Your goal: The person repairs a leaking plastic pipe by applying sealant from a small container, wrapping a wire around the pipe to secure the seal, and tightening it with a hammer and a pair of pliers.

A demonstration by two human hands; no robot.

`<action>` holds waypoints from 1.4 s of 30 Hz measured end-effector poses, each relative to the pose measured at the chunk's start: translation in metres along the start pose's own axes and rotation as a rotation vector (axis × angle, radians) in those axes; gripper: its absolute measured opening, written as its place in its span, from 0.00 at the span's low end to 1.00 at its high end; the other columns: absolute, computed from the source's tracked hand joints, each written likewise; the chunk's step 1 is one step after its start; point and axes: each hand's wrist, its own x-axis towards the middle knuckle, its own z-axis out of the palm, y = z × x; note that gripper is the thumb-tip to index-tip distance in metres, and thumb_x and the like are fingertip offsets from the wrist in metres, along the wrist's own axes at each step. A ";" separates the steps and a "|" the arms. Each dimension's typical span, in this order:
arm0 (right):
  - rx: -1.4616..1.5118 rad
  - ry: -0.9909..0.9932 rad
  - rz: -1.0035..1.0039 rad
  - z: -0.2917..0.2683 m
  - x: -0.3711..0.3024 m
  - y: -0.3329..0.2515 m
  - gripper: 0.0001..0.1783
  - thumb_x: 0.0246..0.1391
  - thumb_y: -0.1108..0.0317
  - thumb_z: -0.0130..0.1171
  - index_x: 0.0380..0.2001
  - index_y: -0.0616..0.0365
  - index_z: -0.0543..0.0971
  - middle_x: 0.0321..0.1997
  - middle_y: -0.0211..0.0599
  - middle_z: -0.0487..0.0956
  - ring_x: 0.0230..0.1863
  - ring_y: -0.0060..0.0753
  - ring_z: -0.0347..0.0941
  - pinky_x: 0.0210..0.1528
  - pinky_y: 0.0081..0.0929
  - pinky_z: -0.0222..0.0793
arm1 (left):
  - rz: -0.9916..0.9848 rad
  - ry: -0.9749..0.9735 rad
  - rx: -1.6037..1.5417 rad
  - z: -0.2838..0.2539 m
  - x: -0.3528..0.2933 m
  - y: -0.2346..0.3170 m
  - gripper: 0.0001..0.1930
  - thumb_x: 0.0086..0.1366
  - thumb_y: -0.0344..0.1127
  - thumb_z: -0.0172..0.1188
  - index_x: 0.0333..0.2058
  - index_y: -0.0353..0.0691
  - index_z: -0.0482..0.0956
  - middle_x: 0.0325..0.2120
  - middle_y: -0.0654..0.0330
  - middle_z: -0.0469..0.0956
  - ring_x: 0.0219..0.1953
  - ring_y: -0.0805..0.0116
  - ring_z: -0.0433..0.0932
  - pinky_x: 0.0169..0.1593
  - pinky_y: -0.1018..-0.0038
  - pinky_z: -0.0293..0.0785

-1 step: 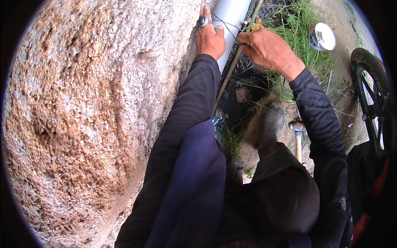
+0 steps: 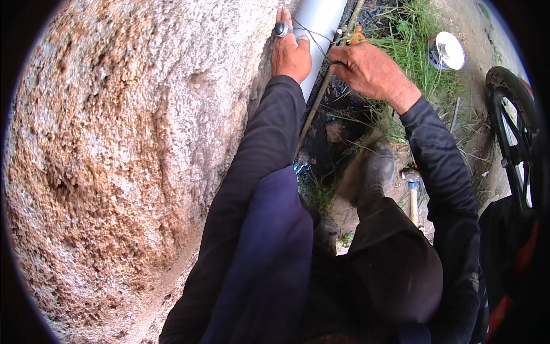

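A pale grey-white pipe (image 2: 322, 23) runs along the rock at the top of the view. Thin dark wire (image 2: 309, 30) loops across it. My left hand (image 2: 291, 57) lies against the pipe and the rock edge, fingers stretched out and thumb on the pipe; something dark and shiny wraps one finger. On the pipe's right side, my right hand (image 2: 375, 71) is closed, thumb and forefinger pinching the wire's end. A thin brown stick (image 2: 322, 94) runs alongside the pipe, passing just left of my right fingertips.
A large rough rock (image 2: 114, 160) fills the left side. To the right are grass (image 2: 415, 43), a white-and-blue round container (image 2: 450, 51), a black wheel (image 2: 507, 114) and a hammer (image 2: 413, 198) on the ground. An orange object (image 2: 357, 36) sits just beyond my right hand.
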 end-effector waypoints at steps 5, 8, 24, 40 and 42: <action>0.759 0.302 -0.001 0.008 0.010 0.012 0.11 0.63 0.61 0.57 0.41 0.55 0.81 0.30 0.42 0.82 0.32 0.47 0.80 0.36 0.39 0.73 | -0.039 0.038 0.029 0.000 0.002 0.012 0.35 0.65 0.34 0.53 0.69 0.32 0.54 0.70 0.44 0.55 0.71 0.47 0.57 0.72 0.62 0.53; 0.057 0.649 0.116 -0.022 0.033 0.025 0.10 0.61 0.63 0.57 0.32 0.58 0.80 0.26 0.36 0.80 0.29 0.30 0.78 0.32 0.30 0.71 | -0.068 0.059 0.074 -0.005 0.005 0.024 0.33 0.65 0.36 0.54 0.66 0.31 0.58 0.67 0.43 0.60 0.68 0.46 0.61 0.69 0.62 0.57; -0.448 0.812 -0.074 -0.037 0.081 0.048 0.06 0.53 0.68 0.55 0.29 0.54 0.80 0.18 0.38 0.77 0.21 0.41 0.78 0.22 0.38 0.69 | -0.031 0.162 0.087 -0.004 0.005 0.016 0.27 0.64 0.28 0.52 0.63 0.34 0.64 0.61 0.42 0.69 0.62 0.41 0.69 0.65 0.59 0.63; -0.522 0.489 0.134 -0.043 0.057 0.056 0.06 0.52 0.70 0.54 0.28 0.51 0.81 0.19 0.38 0.79 0.23 0.39 0.80 0.22 0.39 0.70 | -0.013 0.128 0.074 0.004 0.006 0.015 0.27 0.66 0.28 0.50 0.64 0.31 0.63 0.61 0.38 0.68 0.63 0.40 0.68 0.65 0.60 0.63; -0.626 0.086 -0.005 -0.047 0.032 0.026 0.06 0.52 0.69 0.56 0.27 0.52 0.82 0.20 0.39 0.79 0.22 0.39 0.79 0.22 0.41 0.70 | 0.019 0.147 0.086 0.000 0.004 0.009 0.27 0.66 0.28 0.50 0.64 0.32 0.63 0.61 0.38 0.68 0.62 0.40 0.68 0.65 0.60 0.63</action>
